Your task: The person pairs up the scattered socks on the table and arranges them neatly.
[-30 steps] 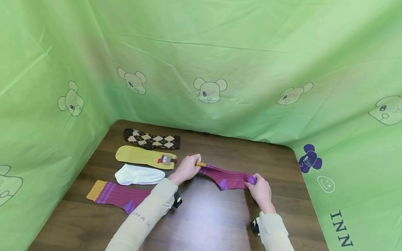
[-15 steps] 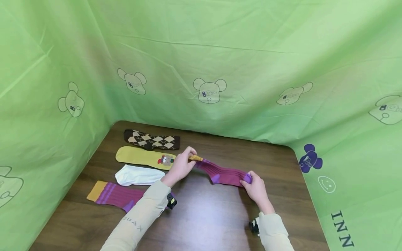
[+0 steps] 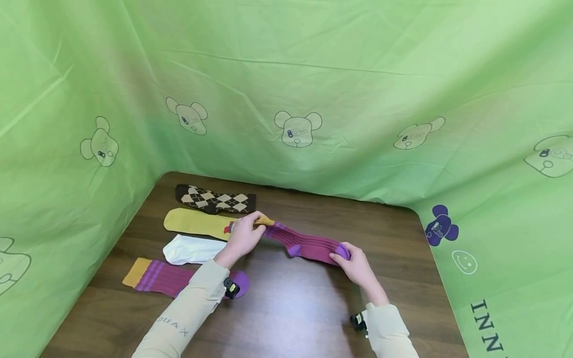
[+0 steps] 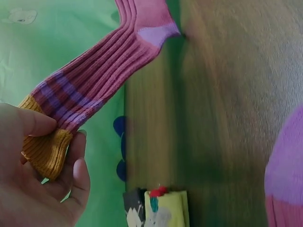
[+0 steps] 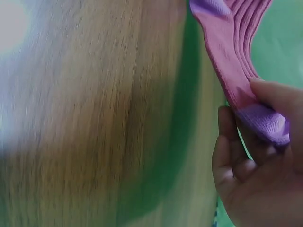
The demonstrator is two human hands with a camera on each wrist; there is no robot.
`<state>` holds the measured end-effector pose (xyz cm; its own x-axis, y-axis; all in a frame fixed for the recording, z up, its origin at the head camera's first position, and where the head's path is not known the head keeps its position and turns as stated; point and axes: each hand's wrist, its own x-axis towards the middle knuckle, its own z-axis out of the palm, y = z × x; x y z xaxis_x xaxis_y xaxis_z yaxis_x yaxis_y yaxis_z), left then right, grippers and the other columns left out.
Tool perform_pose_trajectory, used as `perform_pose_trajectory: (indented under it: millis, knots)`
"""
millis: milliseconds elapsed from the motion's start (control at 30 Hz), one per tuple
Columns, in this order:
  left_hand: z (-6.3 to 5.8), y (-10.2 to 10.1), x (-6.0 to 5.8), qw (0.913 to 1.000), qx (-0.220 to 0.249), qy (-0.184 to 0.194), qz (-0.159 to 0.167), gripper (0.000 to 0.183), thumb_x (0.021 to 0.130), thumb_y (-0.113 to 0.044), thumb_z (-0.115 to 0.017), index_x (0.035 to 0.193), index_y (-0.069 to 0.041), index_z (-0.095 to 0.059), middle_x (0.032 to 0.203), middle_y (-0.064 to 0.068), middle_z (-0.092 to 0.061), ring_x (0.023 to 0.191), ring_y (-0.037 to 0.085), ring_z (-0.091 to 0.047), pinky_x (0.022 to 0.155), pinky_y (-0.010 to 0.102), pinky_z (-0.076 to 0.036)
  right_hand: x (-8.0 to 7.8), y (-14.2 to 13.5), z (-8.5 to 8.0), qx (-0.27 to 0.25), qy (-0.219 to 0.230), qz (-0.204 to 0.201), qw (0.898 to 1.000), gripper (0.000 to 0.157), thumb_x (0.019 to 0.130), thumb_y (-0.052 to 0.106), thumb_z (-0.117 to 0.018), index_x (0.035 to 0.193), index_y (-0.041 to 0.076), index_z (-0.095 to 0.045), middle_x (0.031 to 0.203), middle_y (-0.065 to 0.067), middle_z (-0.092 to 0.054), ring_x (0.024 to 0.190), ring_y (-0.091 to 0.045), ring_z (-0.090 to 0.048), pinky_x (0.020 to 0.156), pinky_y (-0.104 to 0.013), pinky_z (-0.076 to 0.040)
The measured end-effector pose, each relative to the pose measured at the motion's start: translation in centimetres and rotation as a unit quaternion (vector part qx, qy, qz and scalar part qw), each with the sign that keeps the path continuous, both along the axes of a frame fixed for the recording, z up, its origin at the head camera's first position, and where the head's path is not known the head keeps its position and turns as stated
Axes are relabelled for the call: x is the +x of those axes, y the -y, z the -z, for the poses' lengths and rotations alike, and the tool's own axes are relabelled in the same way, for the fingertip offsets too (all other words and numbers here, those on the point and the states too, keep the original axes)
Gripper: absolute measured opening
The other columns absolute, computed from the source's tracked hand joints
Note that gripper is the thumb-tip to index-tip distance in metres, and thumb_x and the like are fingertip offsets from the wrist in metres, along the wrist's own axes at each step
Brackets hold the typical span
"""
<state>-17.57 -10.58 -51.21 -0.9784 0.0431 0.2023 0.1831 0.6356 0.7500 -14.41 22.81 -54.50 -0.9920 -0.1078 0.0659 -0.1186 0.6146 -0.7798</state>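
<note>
A ribbed magenta sock (image 3: 313,247) with purple heel and toe and a mustard cuff stretches between my two hands, above the table. My left hand (image 3: 243,234) pinches the mustard cuff, thumb on one side and fingers on the other, as the left wrist view shows. At the other end, the purple toe is pinched by my right hand (image 3: 356,265). A matching magenta sock (image 3: 163,277) lies at the left front, partly covered by my left forearm. Behind it lie a white sock (image 3: 190,249) and a yellow sock (image 3: 197,222), whose bear-patterned cuff is partly behind my left hand.
A brown argyle sock (image 3: 215,199) lies at the back left of the wooden table (image 3: 309,318). Green fabric (image 3: 358,74) printed with bear heads hangs close around the back and both sides.
Both hands have moved left with the stretched magenta sock, the left hand also slightly away from me. The purple toe of the lying sock has come into view beside the left wrist.
</note>
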Motion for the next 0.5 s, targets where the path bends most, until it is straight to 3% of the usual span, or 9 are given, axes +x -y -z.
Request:
perform_pose_trajectory:
  millis: [133, 333, 467, 500]
  knots:
    - [-0.1, 1.1, 0.1, 0.9999, -0.002, 0.006, -0.010, 0.016, 0.082, -0.015, -0.061, 0.091, -0.027, -0.064, 0.080, -0.009, -0.061, 0.064, 0.014, -0.052, 0.059, 0.032, -0.042, 0.1, 0.9, -0.2, -0.037, 0.005, -0.020, 0.999, 0.017, 0.084, 0.022, -0.071, 0.078, 0.013, -0.058, 0.061, 0.002, -0.045, 0.054, -0.010, -0.040, 0.050, -0.027, -0.037]
    - [0.1, 3.0, 0.4, 0.9995, -0.003, 0.021, -0.023, 0.014, 0.082, -0.015, -0.059, 0.088, -0.027, -0.064, 0.073, -0.009, -0.061, 0.054, 0.015, -0.048, 0.057, 0.033, -0.040, 1.4, 3.2, -3.8, -0.073, 0.026, -0.050, 0.996, 0.020, 0.088, 0.006, -0.063, 0.072, 0.000, -0.053, 0.059, -0.002, -0.042, 0.054, -0.010, -0.038, 0.051, -0.025, -0.035]
    - [0.1, 4.2, 0.5, 0.9990, -0.004, 0.034, -0.027, 0.015, 0.083, -0.015, -0.056, 0.090, -0.025, -0.065, 0.079, -0.008, -0.064, 0.056, 0.015, -0.050, 0.060, 0.033, -0.041, 1.6, 4.0, -4.3, -0.093, 0.034, -0.044, 0.994, 0.004, 0.086, -0.004, -0.061, 0.084, -0.006, -0.064, 0.071, -0.011, -0.059, 0.064, -0.014, -0.049, 0.060, -0.022, -0.041]
    - [0.1, 4.5, 0.5, 0.9990, -0.006, 0.035, -0.029, 0.015, 0.083, -0.015, -0.056, 0.090, -0.025, -0.065, 0.081, -0.007, -0.065, 0.057, 0.015, -0.049, 0.060, 0.033, -0.041, 1.6, 4.1, -4.3, -0.098, 0.035, -0.042, 0.994, 0.006, 0.085, -0.005, -0.060, 0.088, -0.006, -0.066, 0.076, -0.013, -0.063, 0.068, -0.016, -0.053, 0.063, -0.022, -0.042]
